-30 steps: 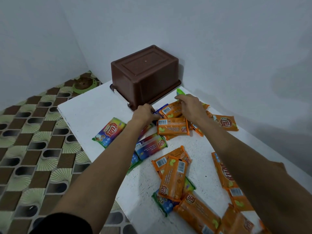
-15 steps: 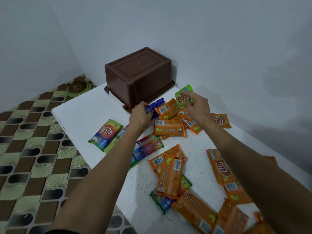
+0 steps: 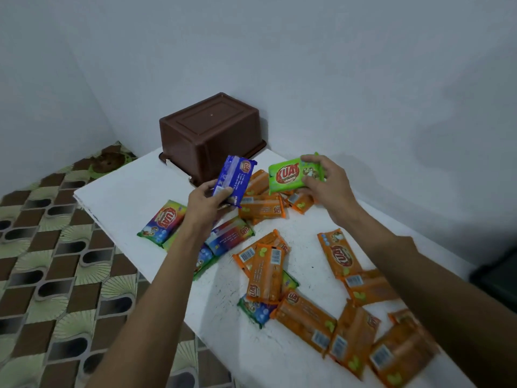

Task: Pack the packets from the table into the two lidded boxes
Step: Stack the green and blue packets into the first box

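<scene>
The left grip (image 3: 207, 204) pinches a blue packet (image 3: 235, 177) by its near end. The packet is lifted off the table (image 3: 126, 191), and its long axis runs up and away toward the brown box (image 3: 207, 135). The right grip (image 3: 327, 183) is curled round a green packet (image 3: 291, 175), held with its long axis crosswise just above a small heap of orange packets (image 3: 261, 210).

The box stands at the far end of the table by the wall. It is just beyond the left grip and farther from the right one, so the left is nearer. It appears to rest mouth down, rim on the table, with no opening showing. No lid and no second box are in view. The box probably has to be turned over before either packet can go in.

More packets lie scattered nearer the person, among them a rainbow packet (image 3: 162, 222).
</scene>
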### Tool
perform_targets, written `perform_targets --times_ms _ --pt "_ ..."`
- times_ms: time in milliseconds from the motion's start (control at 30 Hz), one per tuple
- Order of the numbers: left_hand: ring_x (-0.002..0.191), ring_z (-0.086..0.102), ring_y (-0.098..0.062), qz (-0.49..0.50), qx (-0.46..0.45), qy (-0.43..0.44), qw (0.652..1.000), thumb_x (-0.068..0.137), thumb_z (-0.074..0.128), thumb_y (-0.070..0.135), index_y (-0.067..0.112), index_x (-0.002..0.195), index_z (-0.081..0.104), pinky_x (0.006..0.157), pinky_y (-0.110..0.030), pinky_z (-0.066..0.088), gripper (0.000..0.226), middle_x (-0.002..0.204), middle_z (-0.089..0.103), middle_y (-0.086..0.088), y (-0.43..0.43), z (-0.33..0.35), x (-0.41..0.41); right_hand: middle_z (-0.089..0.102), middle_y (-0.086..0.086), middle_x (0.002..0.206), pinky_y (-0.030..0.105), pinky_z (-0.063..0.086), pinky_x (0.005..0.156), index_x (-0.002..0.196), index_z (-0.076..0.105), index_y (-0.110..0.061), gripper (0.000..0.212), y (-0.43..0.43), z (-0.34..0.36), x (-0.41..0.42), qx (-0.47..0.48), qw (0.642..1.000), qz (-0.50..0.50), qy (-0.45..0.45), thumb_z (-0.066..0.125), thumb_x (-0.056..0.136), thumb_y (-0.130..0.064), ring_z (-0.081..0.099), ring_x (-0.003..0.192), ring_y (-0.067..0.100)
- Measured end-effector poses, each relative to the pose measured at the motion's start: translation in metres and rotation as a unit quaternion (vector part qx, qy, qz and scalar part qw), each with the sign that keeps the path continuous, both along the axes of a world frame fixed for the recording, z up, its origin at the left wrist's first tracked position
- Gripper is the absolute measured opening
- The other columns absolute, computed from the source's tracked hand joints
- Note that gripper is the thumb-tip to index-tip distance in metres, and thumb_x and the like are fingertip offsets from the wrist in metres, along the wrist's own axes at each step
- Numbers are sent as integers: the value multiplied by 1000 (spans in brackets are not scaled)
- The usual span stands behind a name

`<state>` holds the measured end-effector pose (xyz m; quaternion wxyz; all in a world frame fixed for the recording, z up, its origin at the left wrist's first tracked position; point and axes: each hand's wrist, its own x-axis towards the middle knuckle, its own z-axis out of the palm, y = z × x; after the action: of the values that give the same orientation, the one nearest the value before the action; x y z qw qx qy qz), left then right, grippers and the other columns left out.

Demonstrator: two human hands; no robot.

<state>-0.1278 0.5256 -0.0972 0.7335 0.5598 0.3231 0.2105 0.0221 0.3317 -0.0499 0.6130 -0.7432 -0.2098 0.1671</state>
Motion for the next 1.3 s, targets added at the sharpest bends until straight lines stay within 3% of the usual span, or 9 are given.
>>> perform_targets --times_ms 200,367,433,533,667,833,900,1067,1300 --pt "72 69 -18 -106 -97 -37 989 90 61 -1 17 111 58 54 -28 58 28 96 70 -10 -57 19 -18 59 12 122 30 60 71 109 61 -18 35 -67 20 -39 45 997 -6 55 55 90 11 67 105 24" --pt "57 58 -14 -209 -180 -43 960 92 46 6 19 120 58 39 -21 47 34 91 63 -6 -117 28 -27 63 14 116 34 59 73 110 60 -20 37 -145 28 -71 62 994 -40 84 56 91 10 71 99 27" --pt "52 52 -11 -233 -249 -48 939 88 57 19 13 124 55 35 -18 39 36 85 58 -5 -143 28 -29 66 13 112 36 59 74 111 61 -21 39 -179 32 -85 73 992 -51 91 56 91 11 72 97 28" --pt "53 41 -6 -313 -270 -59 909 66 86 39 14 130 52 38 -15 36 77 81 53 -2 -177 27 -31 69 13 109 39 60 76 113 63 -19 38 -229 37 -110 80 991 -72 77 56 91 11 72 97 28" --pt "54 39 -7 -383 -298 -69 872 51 93 29 11 125 49 42 -16 37 88 80 50 -4 -219 33 -36 71 12 108 31 58 70 116 63 -13 36 -287 42 -146 113 983 -113 87 55 91 12 72 96 26" --pt "63 61 -20 -411 -278 -48 867 65 84 37 1 119 56 54 -28 55 71 98 65 -18 -266 44 -40 70 12 113 32 58 73 117 64 -10 32 -349 38 -187 162 968 -165 97 57 90 6 70 100 27" --pt "69 69 -24 -400 -240 -30 884 81 68 35 3 117 60 58 -29 59 49 102 70 -19 -288 51 -43 70 11 114 33 59 74 112 68 -14 31 -368 34 -200 174 960 -194 104 64 84 -2 70 101 27" --pt "89 68 -30 -401 -99 4 911 92 56 30 2 111 65 76 -34 59 35 103 72 -20 -334 56 -46 70 7 115 34 59 74 109 72 -18 34 -409 26 -223 174 947 -244 114 71 75 -19 70 103 27" --pt "77 70 -8 -346 -15 -49 937 97 54 21 15 109 62 63 -20 56 16 91 74 3 -386 52 -49 74 2 110 29 58 68 117 67 -12 29 -451 8 -250 134 943 -283 112 59 92 -1 71 100 25"
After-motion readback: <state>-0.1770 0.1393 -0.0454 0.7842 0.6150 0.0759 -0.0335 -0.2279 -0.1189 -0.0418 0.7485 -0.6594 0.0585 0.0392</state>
